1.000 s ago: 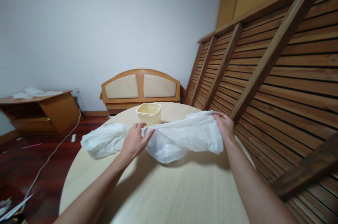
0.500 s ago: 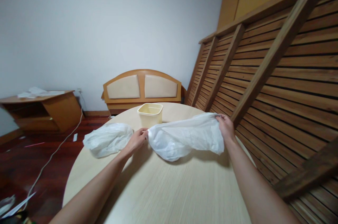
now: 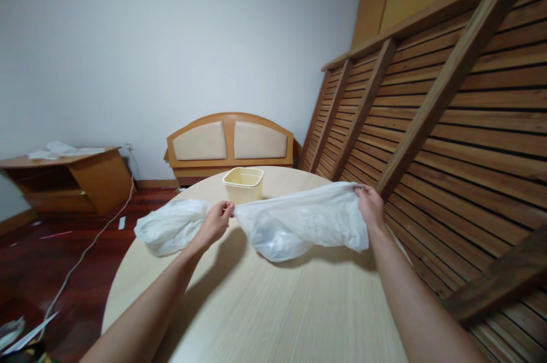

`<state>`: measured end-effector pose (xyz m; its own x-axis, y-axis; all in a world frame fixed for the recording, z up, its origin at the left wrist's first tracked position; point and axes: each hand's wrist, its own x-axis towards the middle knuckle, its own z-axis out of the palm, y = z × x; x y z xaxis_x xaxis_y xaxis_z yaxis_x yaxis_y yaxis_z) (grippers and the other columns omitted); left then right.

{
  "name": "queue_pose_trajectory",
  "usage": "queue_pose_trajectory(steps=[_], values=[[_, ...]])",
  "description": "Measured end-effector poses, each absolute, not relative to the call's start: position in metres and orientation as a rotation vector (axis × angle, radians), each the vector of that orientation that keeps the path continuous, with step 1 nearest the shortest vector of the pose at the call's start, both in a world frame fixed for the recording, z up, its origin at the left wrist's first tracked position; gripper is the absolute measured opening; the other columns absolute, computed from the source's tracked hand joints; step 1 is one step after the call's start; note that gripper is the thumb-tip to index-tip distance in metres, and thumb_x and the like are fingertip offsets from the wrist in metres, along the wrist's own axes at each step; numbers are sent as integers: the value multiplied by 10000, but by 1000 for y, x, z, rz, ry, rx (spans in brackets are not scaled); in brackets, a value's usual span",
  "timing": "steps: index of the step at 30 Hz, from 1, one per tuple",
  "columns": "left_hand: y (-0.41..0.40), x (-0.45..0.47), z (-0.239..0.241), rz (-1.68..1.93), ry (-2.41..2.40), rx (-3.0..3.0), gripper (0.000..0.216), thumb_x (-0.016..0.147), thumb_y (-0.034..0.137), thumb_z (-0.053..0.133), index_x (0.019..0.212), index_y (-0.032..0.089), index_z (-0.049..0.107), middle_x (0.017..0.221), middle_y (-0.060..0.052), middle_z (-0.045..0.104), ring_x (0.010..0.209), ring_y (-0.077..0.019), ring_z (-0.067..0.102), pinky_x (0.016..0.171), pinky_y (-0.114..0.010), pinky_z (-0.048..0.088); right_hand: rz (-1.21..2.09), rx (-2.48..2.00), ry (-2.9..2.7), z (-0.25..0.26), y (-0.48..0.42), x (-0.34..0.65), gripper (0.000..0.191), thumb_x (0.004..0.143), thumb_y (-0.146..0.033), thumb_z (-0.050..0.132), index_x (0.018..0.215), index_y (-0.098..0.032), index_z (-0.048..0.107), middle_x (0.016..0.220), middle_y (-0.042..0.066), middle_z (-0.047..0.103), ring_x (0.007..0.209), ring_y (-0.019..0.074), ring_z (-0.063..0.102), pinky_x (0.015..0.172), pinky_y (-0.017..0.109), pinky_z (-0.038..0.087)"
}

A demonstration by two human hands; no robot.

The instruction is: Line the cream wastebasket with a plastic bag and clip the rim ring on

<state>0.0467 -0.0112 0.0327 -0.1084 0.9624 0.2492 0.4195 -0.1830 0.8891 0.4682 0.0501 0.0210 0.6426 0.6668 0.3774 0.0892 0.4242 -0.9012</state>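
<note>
A white plastic bag [image 3: 299,223] is stretched sideways between my two hands, low over the round table [image 3: 273,306]. My left hand [image 3: 217,221] pinches its left corner. At its upper right end, my right hand [image 3: 371,206] grips the edge with fingers closed. The bag's top edge is taut while its lower part sags in folds. Just behind the bag stands a pale yellow square plastic bin [image 3: 243,183], upright, its base partly hidden. A second crumpled white plastic bag [image 3: 173,226] lies on the table, partly behind my left hand.
Beyond the table is a wooden headboard [image 3: 231,141] with two padded panels. A slatted wooden frame [image 3: 427,123] leans along the right side. To the left are a low wooden cabinet [image 3: 89,180] and a white cable [image 3: 92,246] across the dark floor.
My hands have moved slightly apart, the left to the left and upward, the right a little to the right. The held bag is pulled longer and tighter along its top edge.
</note>
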Motion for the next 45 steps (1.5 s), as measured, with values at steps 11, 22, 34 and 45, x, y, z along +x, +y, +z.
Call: queue_pose_trajectory(steps=[11, 22, 34, 45], values=[[-42, 68, 50, 1786, 1270, 1847, 325, 949, 459, 487, 1023, 176, 629, 946, -74, 690, 842, -186, 647, 753, -307, 535, 425, -1131, -957, 17, 44, 459, 318, 657, -425, 708, 873, -207, 626, 785, 55, 731, 766, 240, 702, 727, 347, 551], [-57, 95, 20, 625, 1162, 2861, 577, 838, 470, 660, 1345, 213, 558, 1298, -117, 635, 1367, -377, 390, 1163, -604, 248, 305, -1267, -999, 1, 50, 484, 149, 639, -294, 618, 761, -207, 628, 646, 25, 680, 637, 214, 648, 700, 365, 535], [-66, 100, 30, 830, 1254, 2906, 556, 857, 501, 578, 1316, 189, 582, 1326, -151, 572, 1228, -316, 501, 1088, -487, 380, 63, -1073, -1136, 38, 22, 443, 221, 836, -325, 546, 982, -187, 638, 970, 95, 700, 903, 241, 654, 862, 396, 496], [-64, 138, 23, 766, 1159, 2957, 725, 859, 477, 618, 1507, 265, 373, 1612, -139, 281, 1468, -392, 265, 1144, -577, 315, -111, -988, -1158, 58, -5, 424, 207, 848, -263, 490, 984, -190, 627, 933, 73, 676, 833, 223, 639, 775, 347, 495]])
